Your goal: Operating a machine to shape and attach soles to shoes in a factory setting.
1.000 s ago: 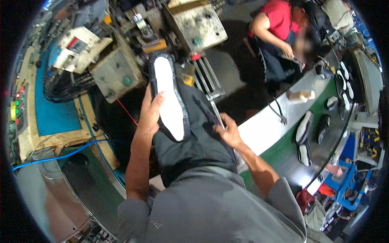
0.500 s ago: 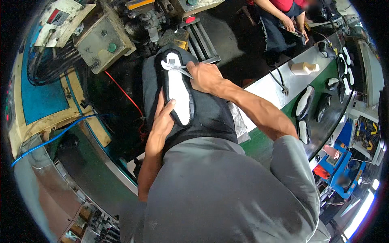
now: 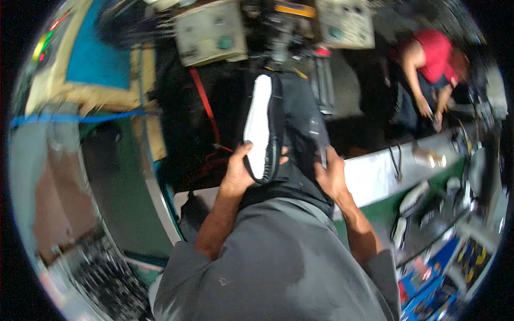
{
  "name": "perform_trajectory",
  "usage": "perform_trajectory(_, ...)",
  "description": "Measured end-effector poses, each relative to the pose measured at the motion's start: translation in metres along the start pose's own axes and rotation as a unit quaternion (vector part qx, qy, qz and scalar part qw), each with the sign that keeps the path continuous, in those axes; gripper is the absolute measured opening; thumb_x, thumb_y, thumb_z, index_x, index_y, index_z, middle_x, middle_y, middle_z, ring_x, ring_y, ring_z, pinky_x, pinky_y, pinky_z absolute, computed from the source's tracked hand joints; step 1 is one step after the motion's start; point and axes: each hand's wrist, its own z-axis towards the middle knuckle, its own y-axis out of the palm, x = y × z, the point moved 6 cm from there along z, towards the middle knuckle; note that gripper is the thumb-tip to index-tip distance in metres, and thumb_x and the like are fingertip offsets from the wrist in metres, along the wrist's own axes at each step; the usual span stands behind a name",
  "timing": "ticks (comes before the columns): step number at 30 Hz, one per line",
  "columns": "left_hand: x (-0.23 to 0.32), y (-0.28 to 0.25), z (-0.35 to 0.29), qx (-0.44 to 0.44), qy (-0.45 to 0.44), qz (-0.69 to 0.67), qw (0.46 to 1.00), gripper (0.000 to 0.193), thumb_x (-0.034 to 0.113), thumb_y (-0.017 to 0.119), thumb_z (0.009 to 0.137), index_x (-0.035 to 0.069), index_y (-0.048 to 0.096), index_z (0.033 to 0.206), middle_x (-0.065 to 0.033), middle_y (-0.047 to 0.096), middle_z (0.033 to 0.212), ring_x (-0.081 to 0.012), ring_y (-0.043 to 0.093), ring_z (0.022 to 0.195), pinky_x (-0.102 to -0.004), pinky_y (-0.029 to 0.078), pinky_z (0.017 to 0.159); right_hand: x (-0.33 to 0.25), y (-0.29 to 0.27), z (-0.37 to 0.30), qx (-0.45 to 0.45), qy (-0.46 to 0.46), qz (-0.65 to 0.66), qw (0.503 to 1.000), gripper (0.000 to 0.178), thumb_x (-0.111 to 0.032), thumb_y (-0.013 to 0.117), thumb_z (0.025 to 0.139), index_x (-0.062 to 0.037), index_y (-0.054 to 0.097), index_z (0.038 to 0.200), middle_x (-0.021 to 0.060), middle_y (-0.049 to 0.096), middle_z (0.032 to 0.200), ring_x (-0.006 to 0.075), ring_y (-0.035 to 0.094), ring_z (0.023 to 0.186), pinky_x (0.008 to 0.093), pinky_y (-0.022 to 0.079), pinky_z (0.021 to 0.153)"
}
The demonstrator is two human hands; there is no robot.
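Note:
A black shoe upper with a white sole-side face (image 3: 258,125) is held over my lap, its long axis pointing away from me. My left hand (image 3: 238,167) is closed round its near end, thumb on the white face and fingertips showing at the right side. To the right, my right hand (image 3: 332,174) is closed round the handles of metal pincers (image 3: 315,128), which point away from me over my dark trousers. The pincers are apart from the shoe and smeared by motion, so their jaws cannot be made out.
On my right is a metal-edged bench (image 3: 369,179) with a dark hand tool (image 3: 397,163), a pale bottle (image 3: 430,159) and several black-and-white shoes (image 3: 415,196). Ahead stands a machine with a control box (image 3: 210,33). Another person (image 3: 428,59) works at the far right.
The pincers have left the shoe's far end and moved right and nearer with my right hand. The shoe has turned slightly in my left hand. The whole view has swung.

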Motion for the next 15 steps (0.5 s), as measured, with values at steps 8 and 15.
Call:
perform_trajectory(8, 0.126, -0.111, -0.124, 0.207, 0.208, -0.035, 0.955, 0.053, 0.021, 0.065, 0.101, -0.002, 0.052, 0.146, -0.0289, 0.073, 0.123, -0.0433, 0.075, 0.108, -0.0556, 0.062, 0.101, 0.028, 0.020, 0.004, 0.021, 0.042, 0.013, 0.999, 0.019, -0.005, 0.071, 0.094, 0.0001, 0.068, 0.112, 0.0166, 0.070, 0.085, 0.0252, 0.066, 0.072, 0.0424, 0.053, 0.072)
perform_trajectory(15, 0.353, -0.233, -0.313, 0.607, 0.361, 0.572, 0.417, 0.072, -0.004, 0.071, 0.088, 0.004, 0.057, 0.158, -0.0117, 0.078, 0.121, -0.0290, 0.071, 0.106, -0.0366, 0.055, 0.098, 0.041, 0.026, 0.022, -0.011, 0.060, 0.088, 0.994, 0.013, -0.009, 0.073, 0.096, 0.0001, 0.067, 0.104, 0.0046, 0.065, 0.081, 0.0142, 0.057, 0.070, 0.0345, 0.047, 0.065)
